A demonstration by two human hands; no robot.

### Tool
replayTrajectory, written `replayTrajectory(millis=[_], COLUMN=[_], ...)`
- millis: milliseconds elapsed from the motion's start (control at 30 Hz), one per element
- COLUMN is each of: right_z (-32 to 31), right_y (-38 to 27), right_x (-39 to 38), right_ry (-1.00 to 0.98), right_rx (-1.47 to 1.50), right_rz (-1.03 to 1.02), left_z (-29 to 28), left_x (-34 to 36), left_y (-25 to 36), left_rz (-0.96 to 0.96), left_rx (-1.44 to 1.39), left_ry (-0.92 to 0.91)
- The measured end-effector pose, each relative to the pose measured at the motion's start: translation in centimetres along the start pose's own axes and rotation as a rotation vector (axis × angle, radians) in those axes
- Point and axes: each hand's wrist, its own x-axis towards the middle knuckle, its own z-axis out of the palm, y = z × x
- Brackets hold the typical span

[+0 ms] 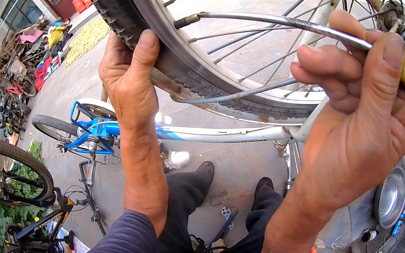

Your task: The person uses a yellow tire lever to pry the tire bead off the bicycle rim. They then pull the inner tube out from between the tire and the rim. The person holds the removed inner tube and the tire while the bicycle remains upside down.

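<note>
- The wheel (252,89) is held overhead, its rim arching from upper left to right.
- The tyre (124,15) is gripped by the left hand (129,81), thumb on the rim.
- A metal rod (285,23), lying crosswise, is clamped in the right hand (361,116).
- Two bicycles (87,133) stand below the wheel.

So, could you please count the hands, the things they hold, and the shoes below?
Hands: 2 (left hand, right hand)
Held wheel: 1
Held metal rod: 1
Black shoes: 2
Total: 6
</note>
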Motion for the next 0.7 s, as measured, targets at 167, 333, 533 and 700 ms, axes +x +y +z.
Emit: replayTrajectory(millis=[167, 333, 533, 700], right_z=[0.04, 0.01, 0.14, -0.1], right_y=[-0.16, -0.11, -0.13, 0.0], right_x=[0.05, 0.1, 0.06, 0.15], right_ry=[-0.025, -0.036, -0.028, -0.051], right_rx=[-0.002, -0.008, -0.016, -0.019], right_rz=[-0.008, -0.012, -0.013, -0.018], left_z=[-0.08, -0.16, -0.1, -0.01], left_x=[-0.08, -0.03, -0.08, -0.05], left_y=[0.04, 0.02, 0.12, 0.08], left_rz=[-0.015, 0.001, 0.006, 0.0], left_rx=[0.011, 0.0, -0.005, 0.005], left_ry=[0.014, -0.004, -0.023, -0.002])
